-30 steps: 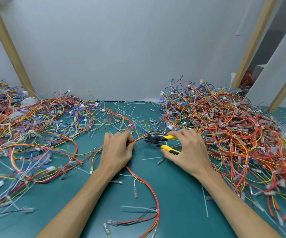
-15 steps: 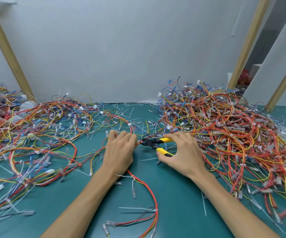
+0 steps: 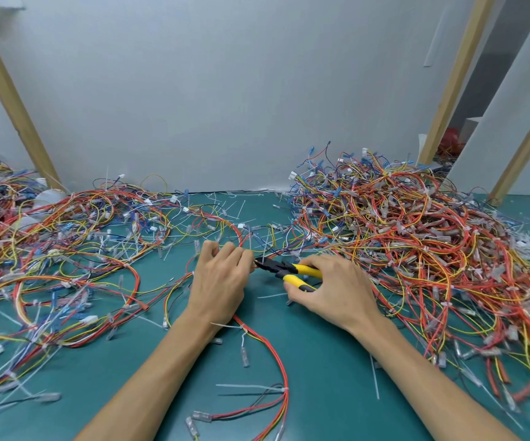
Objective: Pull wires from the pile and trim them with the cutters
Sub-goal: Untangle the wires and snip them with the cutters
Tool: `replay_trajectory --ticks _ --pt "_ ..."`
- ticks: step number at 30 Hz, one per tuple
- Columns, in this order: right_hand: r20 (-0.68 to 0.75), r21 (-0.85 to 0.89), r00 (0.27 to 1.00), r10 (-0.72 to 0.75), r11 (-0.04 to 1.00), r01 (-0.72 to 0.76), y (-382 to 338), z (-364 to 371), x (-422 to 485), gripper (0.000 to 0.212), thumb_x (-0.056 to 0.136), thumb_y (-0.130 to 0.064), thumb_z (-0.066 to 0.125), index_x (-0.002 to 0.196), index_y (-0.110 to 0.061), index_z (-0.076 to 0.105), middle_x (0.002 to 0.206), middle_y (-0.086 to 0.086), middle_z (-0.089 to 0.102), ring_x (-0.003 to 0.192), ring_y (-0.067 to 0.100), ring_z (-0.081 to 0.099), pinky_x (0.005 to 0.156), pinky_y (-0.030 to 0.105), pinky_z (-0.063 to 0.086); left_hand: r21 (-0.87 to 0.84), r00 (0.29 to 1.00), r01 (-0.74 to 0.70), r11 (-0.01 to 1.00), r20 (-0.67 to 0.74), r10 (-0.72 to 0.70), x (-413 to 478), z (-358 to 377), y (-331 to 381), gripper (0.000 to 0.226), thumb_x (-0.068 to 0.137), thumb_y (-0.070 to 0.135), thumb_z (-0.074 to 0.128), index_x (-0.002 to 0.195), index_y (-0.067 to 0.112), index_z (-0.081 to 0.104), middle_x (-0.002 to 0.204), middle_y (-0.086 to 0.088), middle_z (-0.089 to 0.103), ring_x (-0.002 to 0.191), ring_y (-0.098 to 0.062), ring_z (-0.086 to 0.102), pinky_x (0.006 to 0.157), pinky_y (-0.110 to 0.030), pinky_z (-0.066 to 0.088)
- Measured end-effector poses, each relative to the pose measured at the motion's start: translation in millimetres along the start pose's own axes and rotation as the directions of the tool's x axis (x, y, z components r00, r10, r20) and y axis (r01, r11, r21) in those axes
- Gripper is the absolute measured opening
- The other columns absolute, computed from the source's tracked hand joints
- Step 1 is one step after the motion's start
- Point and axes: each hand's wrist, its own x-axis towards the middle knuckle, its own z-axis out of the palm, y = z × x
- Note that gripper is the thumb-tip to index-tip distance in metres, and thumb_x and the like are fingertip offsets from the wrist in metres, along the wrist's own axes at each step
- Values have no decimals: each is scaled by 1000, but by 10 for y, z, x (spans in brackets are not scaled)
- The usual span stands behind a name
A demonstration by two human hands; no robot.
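Holding the yellow-handled cutters, right hand has its grip curled round both handles, black tips pointing away from the grip at the left hand. Left grip is curled, pinching a red-orange wire bundle right at the cutter tips; bundle trails from under that grip toward the person over the green desk. Big wire pile just outside the right grip, flatter wire spread outside the left.

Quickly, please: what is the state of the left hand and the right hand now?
Left hand: closed, gripping a red and yellow wire bundle.
Right hand: closed, gripping the yellow-handled cutters.
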Motion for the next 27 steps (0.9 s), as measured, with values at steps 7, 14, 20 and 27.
replay_trajectory --ticks 7,14,20,27 --pt "-18 -104 999 -43 994 41 -27 -9 15 35 70 -61 59 82 -28 62 74 -11 57 78 14 57 57 26 34 -45 997 51 998 56 -48 0 -5 26 27 71 6 81 67 16 56 60 1 57 61 -25 56 70 -35 29" --pt "18 -87 997 79 993 -77 -35 46 4 43 75 -69 49 85 -29 61 73 -9 61 75 18 61 61 29 43 -367 926 354 860 265 -268 -76 107 11 11 95 36 56 89 27 60 82 12 69 81 -15 61 80 -34 27" --pt "84 -167 995 -49 984 62 -86 45 -4 45 91 -66 37 96 -28 60 82 -7 57 86 19 60 62 31 28 -451 893 448 772 190 -407 -66 83 -6 11 88 25 70 80 18 66 75 9 72 68 -27 60 82 -40 38" --pt "129 -117 991 -32 992 48 -73 28 -13 46 91 -67 34 101 -28 58 84 -8 47 89 18 56 62 30 31 -408 913 401 820 107 -393 -58 40 -7 15 83 25 76 76 16 66 73 4 69 67 -27 52 75 -35 31"
